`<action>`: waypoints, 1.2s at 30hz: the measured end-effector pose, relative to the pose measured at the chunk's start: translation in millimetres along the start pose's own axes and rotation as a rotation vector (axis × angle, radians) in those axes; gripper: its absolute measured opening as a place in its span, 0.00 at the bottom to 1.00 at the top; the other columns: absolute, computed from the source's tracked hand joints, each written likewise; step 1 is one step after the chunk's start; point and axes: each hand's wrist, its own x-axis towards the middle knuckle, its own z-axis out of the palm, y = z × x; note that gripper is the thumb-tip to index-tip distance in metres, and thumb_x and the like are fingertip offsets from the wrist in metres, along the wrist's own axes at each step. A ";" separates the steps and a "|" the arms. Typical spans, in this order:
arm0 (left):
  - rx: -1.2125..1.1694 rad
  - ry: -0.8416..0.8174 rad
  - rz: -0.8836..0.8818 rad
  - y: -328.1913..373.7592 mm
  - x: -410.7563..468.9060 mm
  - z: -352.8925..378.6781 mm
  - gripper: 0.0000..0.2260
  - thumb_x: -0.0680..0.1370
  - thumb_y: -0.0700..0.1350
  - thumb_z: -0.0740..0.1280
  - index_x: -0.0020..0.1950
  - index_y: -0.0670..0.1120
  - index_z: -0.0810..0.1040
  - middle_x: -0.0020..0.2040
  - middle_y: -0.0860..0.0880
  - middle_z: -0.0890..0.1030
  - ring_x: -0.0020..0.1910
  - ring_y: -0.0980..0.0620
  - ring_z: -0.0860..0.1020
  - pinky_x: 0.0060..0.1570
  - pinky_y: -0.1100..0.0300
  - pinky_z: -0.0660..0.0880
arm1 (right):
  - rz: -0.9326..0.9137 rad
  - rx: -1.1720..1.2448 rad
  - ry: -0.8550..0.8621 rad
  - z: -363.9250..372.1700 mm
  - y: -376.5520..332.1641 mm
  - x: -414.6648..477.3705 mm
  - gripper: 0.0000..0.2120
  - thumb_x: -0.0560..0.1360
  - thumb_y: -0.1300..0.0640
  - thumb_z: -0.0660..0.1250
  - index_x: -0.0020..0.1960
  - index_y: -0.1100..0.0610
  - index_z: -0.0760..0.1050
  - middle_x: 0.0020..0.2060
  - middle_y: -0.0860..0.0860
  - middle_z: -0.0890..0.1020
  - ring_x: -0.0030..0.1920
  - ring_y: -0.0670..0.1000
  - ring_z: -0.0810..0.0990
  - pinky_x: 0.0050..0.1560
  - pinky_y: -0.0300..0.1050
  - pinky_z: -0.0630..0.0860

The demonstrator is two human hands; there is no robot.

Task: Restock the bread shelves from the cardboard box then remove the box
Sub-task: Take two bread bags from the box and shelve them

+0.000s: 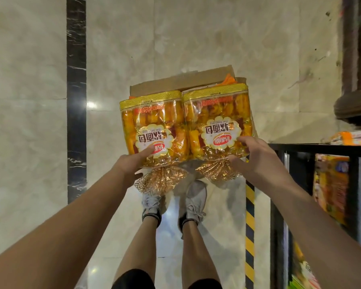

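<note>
Grip above the cardboard box (181, 81) — my left hand (131, 163) pinches the left bread bag (154, 126) near its tied end, thumb on top; my right hand (256, 157) pinches the right bread bag (217, 115) likewise.

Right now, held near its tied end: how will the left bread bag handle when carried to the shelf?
Likely light for its size: the left hand holds the left bread bag by one end. Probably soft and squashable, since separate rolls show through the film. The glossy wrapper may slip; its gathered neck looks the surer hold.
</note>
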 end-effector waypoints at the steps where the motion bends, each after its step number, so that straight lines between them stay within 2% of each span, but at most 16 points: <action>1: -0.016 0.018 0.008 -0.6 -0.6 -0.7 0.34 0.69 0.56 0.80 0.70 0.43 0.75 0.65 0.44 0.81 0.64 0.44 0.78 0.59 0.50 0.73 | -0.008 0.001 -0.007 -0.1 -1.3 0.6 0.29 0.79 0.45 0.69 0.77 0.50 0.65 0.71 0.54 0.72 0.67 0.55 0.74 0.63 0.54 0.75; 3: -0.065 0.039 0.046 1.1 -5.7 -3.3 0.29 0.71 0.52 0.80 0.68 0.43 0.77 0.61 0.44 0.83 0.57 0.46 0.81 0.49 0.56 0.76 | -0.028 0.005 -0.012 -0.5 -4.2 1.2 0.29 0.80 0.46 0.69 0.77 0.50 0.65 0.71 0.54 0.72 0.68 0.55 0.74 0.64 0.55 0.75; 5: -0.110 0.031 0.095 7.3 -14.7 -9.8 0.27 0.72 0.49 0.80 0.68 0.43 0.77 0.60 0.44 0.84 0.55 0.46 0.84 0.44 0.57 0.78 | -0.040 0.016 -0.007 -1.4 -9.8 1.1 0.28 0.80 0.47 0.69 0.77 0.50 0.66 0.69 0.54 0.73 0.66 0.55 0.74 0.62 0.53 0.76; 7: -0.117 0.038 0.151 14.4 -25.0 -20.8 0.28 0.72 0.47 0.80 0.69 0.45 0.75 0.60 0.45 0.85 0.54 0.45 0.85 0.44 0.55 0.81 | -0.051 0.032 0.009 -2.9 -18.2 1.2 0.27 0.79 0.48 0.70 0.76 0.51 0.67 0.68 0.54 0.74 0.64 0.54 0.76 0.59 0.50 0.77; 9: -0.036 0.110 0.245 24.1 -39.6 -34.7 0.27 0.72 0.46 0.80 0.67 0.48 0.73 0.59 0.47 0.84 0.55 0.44 0.84 0.50 0.50 0.82 | -0.100 0.033 0.039 -5.1 -29.6 -0.5 0.27 0.78 0.50 0.72 0.75 0.53 0.69 0.66 0.55 0.76 0.61 0.55 0.78 0.56 0.48 0.79; 11: 0.141 0.175 0.377 36.1 -56.9 -49.1 0.27 0.71 0.48 0.80 0.66 0.51 0.73 0.58 0.50 0.83 0.55 0.46 0.84 0.57 0.47 0.80 | -0.173 0.034 0.062 -6.9 -39.6 -1.9 0.28 0.76 0.50 0.73 0.73 0.56 0.72 0.63 0.56 0.78 0.59 0.56 0.80 0.54 0.51 0.82; 14: 0.450 0.200 0.555 58.4 -83.2 -69.1 0.24 0.72 0.49 0.80 0.64 0.52 0.74 0.55 0.52 0.83 0.52 0.51 0.83 0.53 0.51 0.80 | -0.253 0.081 0.096 -12.3 -55.7 -3.0 0.29 0.75 0.49 0.74 0.73 0.56 0.72 0.62 0.54 0.78 0.59 0.55 0.79 0.57 0.51 0.81; 17: 0.787 0.216 0.679 83.1 -105.5 -75.8 0.24 0.71 0.45 0.80 0.63 0.52 0.75 0.54 0.51 0.83 0.51 0.47 0.82 0.55 0.49 0.79 | -0.311 0.071 0.057 -18.9 -76.8 -5.3 0.35 0.76 0.47 0.74 0.78 0.52 0.66 0.70 0.51 0.73 0.68 0.51 0.73 0.64 0.42 0.70; 21: 1.150 0.151 0.805 115.2 -130.4 -64.1 0.27 0.69 0.42 0.80 0.65 0.50 0.75 0.55 0.48 0.82 0.53 0.44 0.80 0.54 0.47 0.79 | -0.447 -0.048 0.017 -22.7 -111.4 -9.8 0.46 0.74 0.44 0.75 0.83 0.48 0.53 0.80 0.48 0.59 0.79 0.52 0.59 0.78 0.50 0.58; 24: 1.407 0.094 0.917 130.2 -146.6 -50.3 0.26 0.68 0.45 0.78 0.64 0.51 0.74 0.54 0.48 0.81 0.54 0.43 0.78 0.52 0.44 0.79 | -0.567 -0.148 -0.007 -20.0 -130.9 -12.6 0.50 0.72 0.42 0.76 0.83 0.46 0.48 0.82 0.48 0.54 0.81 0.53 0.53 0.81 0.55 0.53; 26: 1.535 0.072 0.981 135.1 -155.7 -37.5 0.26 0.70 0.46 0.76 0.66 0.52 0.73 0.56 0.47 0.80 0.56 0.42 0.76 0.53 0.44 0.78 | -0.615 -0.222 -0.022 -16.3 -137.0 -12.8 0.51 0.73 0.41 0.75 0.84 0.47 0.47 0.82 0.48 0.55 0.81 0.52 0.53 0.81 0.53 0.51; 28: 1.616 0.049 1.027 137.9 -162.7 -22.9 0.26 0.71 0.47 0.75 0.68 0.52 0.72 0.58 0.47 0.79 0.59 0.42 0.75 0.54 0.47 0.77 | -0.602 -0.247 -0.057 -13.3 -139.1 -12.5 0.50 0.73 0.41 0.75 0.84 0.47 0.47 0.80 0.48 0.60 0.80 0.51 0.57 0.79 0.50 0.54; 31: 1.626 0.019 1.057 138.4 -166.5 -4.5 0.26 0.71 0.46 0.74 0.68 0.53 0.72 0.58 0.49 0.79 0.60 0.43 0.75 0.52 0.50 0.76 | -0.490 -0.141 -0.121 -15.4 -133.9 -11.3 0.49 0.72 0.42 0.77 0.83 0.46 0.51 0.76 0.47 0.68 0.74 0.52 0.69 0.74 0.52 0.68; 34: 1.579 -0.004 1.111 134.5 -163.6 7.3 0.26 0.71 0.43 0.73 0.69 0.53 0.73 0.57 0.50 0.80 0.60 0.43 0.75 0.51 0.52 0.73 | -0.448 -0.116 -0.136 -18.8 -120.0 -10.4 0.44 0.71 0.41 0.77 0.80 0.46 0.58 0.71 0.47 0.73 0.68 0.52 0.74 0.66 0.52 0.75; 36: 1.569 -0.019 1.180 132.7 -162.9 14.3 0.29 0.72 0.45 0.74 0.72 0.55 0.72 0.60 0.51 0.79 0.61 0.43 0.76 0.55 0.50 0.72 | -0.415 -0.029 -0.134 -18.6 -106.2 -10.5 0.38 0.71 0.42 0.78 0.76 0.46 0.65 0.64 0.45 0.75 0.63 0.49 0.76 0.60 0.46 0.75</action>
